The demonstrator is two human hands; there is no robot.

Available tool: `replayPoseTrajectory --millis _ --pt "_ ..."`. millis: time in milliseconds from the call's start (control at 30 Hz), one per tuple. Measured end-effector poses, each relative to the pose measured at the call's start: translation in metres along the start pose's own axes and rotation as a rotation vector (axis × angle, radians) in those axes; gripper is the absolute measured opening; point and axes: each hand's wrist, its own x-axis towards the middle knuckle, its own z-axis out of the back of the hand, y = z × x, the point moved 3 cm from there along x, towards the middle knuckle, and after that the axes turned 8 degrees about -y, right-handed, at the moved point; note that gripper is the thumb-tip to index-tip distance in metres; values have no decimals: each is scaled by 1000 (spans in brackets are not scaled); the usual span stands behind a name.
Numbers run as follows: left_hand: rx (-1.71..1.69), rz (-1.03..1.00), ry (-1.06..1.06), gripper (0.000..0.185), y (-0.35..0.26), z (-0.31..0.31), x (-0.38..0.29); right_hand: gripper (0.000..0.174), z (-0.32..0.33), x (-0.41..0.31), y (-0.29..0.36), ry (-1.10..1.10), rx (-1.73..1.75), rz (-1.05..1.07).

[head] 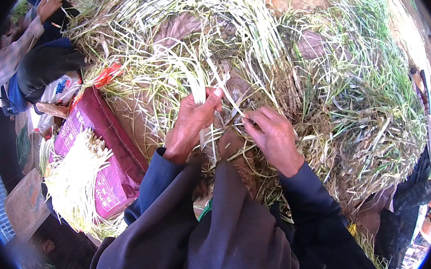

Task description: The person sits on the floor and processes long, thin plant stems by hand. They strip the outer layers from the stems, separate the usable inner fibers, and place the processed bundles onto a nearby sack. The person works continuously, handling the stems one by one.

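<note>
In my left hand (194,117) is a small bunch of pale stalks (196,84), probably garlic chives, gripped with the tops pointing away from me. My right hand (271,139) pinches the lower end of a single pale stalk (227,92) between thumb and fingers. That stalk slants up and left, past my left thumb. Below both hands, loose stalks and dry husks cover the ground around my shoe (234,144). To the left, a trimmed heap of pale stalks (79,178) rests on a magenta printed bag (123,143), cut ends together.
A long swath of unsorted stalks (255,25) curves across the ground ahead. Dry leaf waste (357,156) is piled at right. Another person's hand (49,6) and bent knee (49,67) are at upper left, near a white plastic bag (63,87). A wooden board (26,205) stands lower left.
</note>
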Motion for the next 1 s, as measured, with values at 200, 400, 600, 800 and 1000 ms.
replayPoseTrajectory --millis 200,400,600,800,1000 --pt "-25 -21 33 18 4 2 2 15 -1 -4 5 12 -134 105" --pt "-26 -15 -8 15 0 1 -3 15 -3 -7 -3 30 5 9" --pt "4 -22 25 17 -7 -3 -9 30 -16 1 -28 183 292 -227" --pt "41 -19 2 20 -8 -1 -11 29 -36 10 -37 285 605 -517" --pt "80 -27 5 19 -2 3 -7 31 -48 14 -38 323 689 -614"
